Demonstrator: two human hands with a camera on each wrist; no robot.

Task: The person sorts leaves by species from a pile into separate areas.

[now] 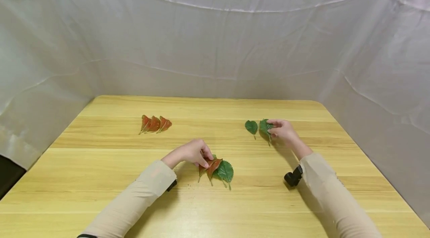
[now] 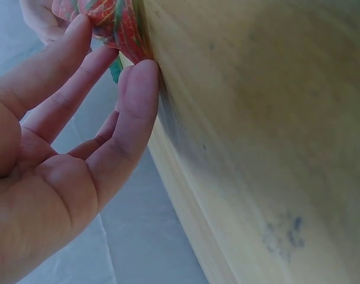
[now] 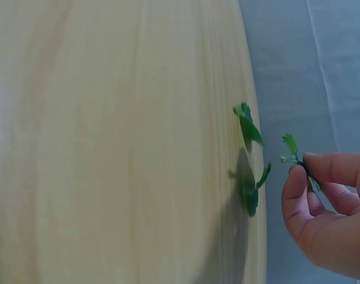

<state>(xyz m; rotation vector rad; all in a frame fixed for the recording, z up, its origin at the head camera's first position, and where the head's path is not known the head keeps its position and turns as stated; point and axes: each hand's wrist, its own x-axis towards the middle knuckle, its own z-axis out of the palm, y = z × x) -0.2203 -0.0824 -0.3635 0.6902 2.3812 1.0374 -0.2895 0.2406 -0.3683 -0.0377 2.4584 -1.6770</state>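
In the head view my left hand point(image 1: 196, 152) bends over a small pile at mid-table, where red leaves point(image 1: 215, 166) overlap green leaves point(image 1: 226, 171). The left wrist view has its thumb and fingers pinching a red leaf point(image 2: 128, 29) with yellow and green veins, close to the tabletop. Farther back on the right, my right hand point(image 1: 283, 131) pinches a green leaf point(image 1: 264, 127) between thumb and fingertips. In the right wrist view this held leaf point(image 3: 290, 144) is raised above the table. Two other green leaves point(image 3: 249, 127) lie near it on the wood.
Three red leaves point(image 1: 154, 124) lie fanned in an overlapping row at the back left of the wooden table point(image 1: 111, 178). A single green leaf point(image 1: 251, 127) rests left of my right hand. Pale fabric point(image 1: 215, 44) hangs behind the table and at both sides.
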